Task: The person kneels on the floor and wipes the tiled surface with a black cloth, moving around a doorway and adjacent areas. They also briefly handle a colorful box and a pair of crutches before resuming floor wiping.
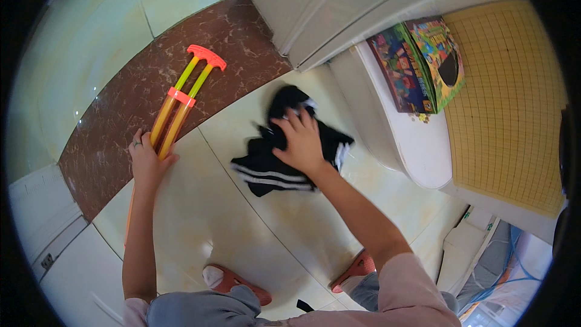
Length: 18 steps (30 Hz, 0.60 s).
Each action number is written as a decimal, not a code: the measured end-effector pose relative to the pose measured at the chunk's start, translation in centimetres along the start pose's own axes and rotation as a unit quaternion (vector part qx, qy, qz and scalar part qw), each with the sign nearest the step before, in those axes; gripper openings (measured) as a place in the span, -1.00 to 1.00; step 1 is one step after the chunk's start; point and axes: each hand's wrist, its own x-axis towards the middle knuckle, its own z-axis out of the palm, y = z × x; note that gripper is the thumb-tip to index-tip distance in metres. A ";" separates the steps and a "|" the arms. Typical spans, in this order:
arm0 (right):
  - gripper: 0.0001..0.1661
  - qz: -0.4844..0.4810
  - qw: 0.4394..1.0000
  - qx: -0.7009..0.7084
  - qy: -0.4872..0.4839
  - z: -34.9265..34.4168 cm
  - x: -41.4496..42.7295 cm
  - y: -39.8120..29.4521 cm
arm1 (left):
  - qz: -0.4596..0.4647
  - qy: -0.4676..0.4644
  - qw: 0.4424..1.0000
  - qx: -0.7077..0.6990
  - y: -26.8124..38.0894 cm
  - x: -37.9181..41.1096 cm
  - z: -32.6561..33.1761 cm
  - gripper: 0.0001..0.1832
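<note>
My left hand (150, 156), a ring on one finger, is wrapped around a toy, apparently a pump water blaster (169, 120). It has two orange tubes, yellow-green rods and a red-orange handle at the far end. Part of its lower length is hidden behind my left forearm. My right hand (300, 141) grasps a crumpled black garment (268, 156) with white stripes from above. The cloth is bunched over the floor tiles and its upper part is blurred. Some of it is hidden under my palm and fingers.
A dark red marble threshold strip (236, 32) crosses the glossy floor tiles (190, 218). At right, a colourful printed box (408, 68) stands on a white ledge (426, 150) beside a woven mat (504, 100). Blue cables (485, 290) lie lower right. My feet wear red slippers (245, 285).
</note>
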 end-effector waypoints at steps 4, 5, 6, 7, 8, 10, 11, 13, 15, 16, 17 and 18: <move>-0.19 -0.022 0.998 -0.046 0.036 0.5 12.3 -0.6 | 0.011 0.007 1.000 -0.009 0.4 0.1 0.0 -0.11; -0.18 0.012 0.998 -0.039 0.048 0.5 14.4 -0.6 | 0.012 0.011 1.000 -0.017 0.9 0.4 -0.2 -0.11; -0.17 0.007 0.998 -0.037 0.059 1.0 14.3 -0.7 | 0.009 0.010 1.000 -0.023 1.1 0.3 -0.6 -0.11; -0.17 0.004 0.997 -0.038 0.072 1.2 14.1 -0.6 | 0.007 0.010 0.999 -0.031 1.3 0.2 -0.7 -0.11; -0.16 0.001 0.996 -0.040 0.085 1.2 13.8 -0.2 | 0.007 0.002 1.000 -0.026 1.5 -0.2 -0.4 -0.12; -0.15 0.001 0.999 -0.019 0.051 1.7 9.7 -0.5 | -0.008 0.006 1.000 -0.009 0.3 -0.4 -0.7 -0.13; -0.12 0.013 0.999 -0.029 0.029 1.5 7.3 -0.7 | -0.019 0.008 1.000 -0.014 0.0 -0.4 -1.0 -0.13; -0.09 0.037 0.999 -0.030 0.002 1.0 4.8 -1.0 | -0.028 -0.001 0.999 -0.030 0.2 -0.6 -0.7 -0.14; -0.14 0.028 0.999 -0.044 0.005 1.3 6.9 -2.1 | -0.024 0.007 0.999 -0.029 -0.1 -0.5 -0.5 -0.13; -0.12 -0.013 0.998 -0.061 0.012 1.4 9.2 -2.0 | -0.019 0.012 0.999 -0.033 0.2 -0.3 -0.3 -0.13; -0.14 -0.036 0.996 -0.082 0.019 1.9 12.3 -2.4 | -0.017 0.019 0.999 -0.030 0.2 -0.2 -0.3 -0.13; -0.16 -0.048 0.994 -0.088 0.045 2.2 16.1 -2.1 | -0.012 0.015 0.999 -0.040 0.6 0.0 -0.2 -0.14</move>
